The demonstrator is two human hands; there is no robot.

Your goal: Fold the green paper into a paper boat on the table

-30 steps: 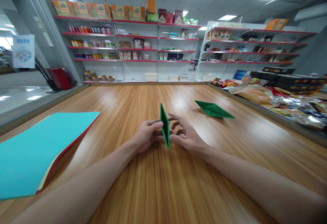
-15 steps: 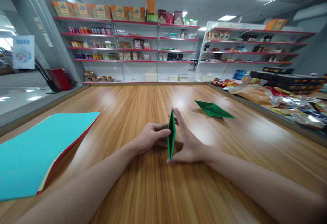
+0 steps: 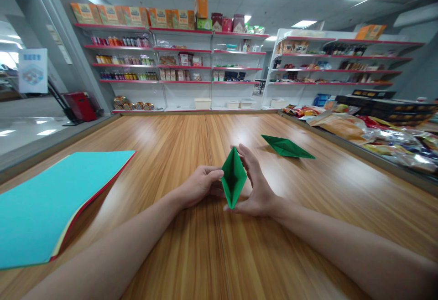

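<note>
Between my two hands stands a folded green paper boat (image 3: 234, 179), its pocket spread into a diamond that faces me. My left hand (image 3: 201, 183) pinches its left side, thumb on the near edge and the other fingers behind. Around the right side curves my right hand (image 3: 258, 188), its fingers at the top corner and its thumb by the bottom corner, so the paper sits between them. A second green paper boat (image 3: 287, 147) lies on the wooden table (image 3: 164, 254), to the right and farther away.
A stack of coloured paper sheets (image 3: 65, 199), turquoise on top, lies at the left. Packaged snacks (image 3: 369, 131) and dark boxes (image 3: 383, 106) are beyond the table's right rim. Stocked shelves (image 3: 181, 67) stand behind the far edge.
The green paper boat in my hands has opened from a narrow slit into a wide diamond. My right hand has shifted slightly to the right; the other boat stays put.
</note>
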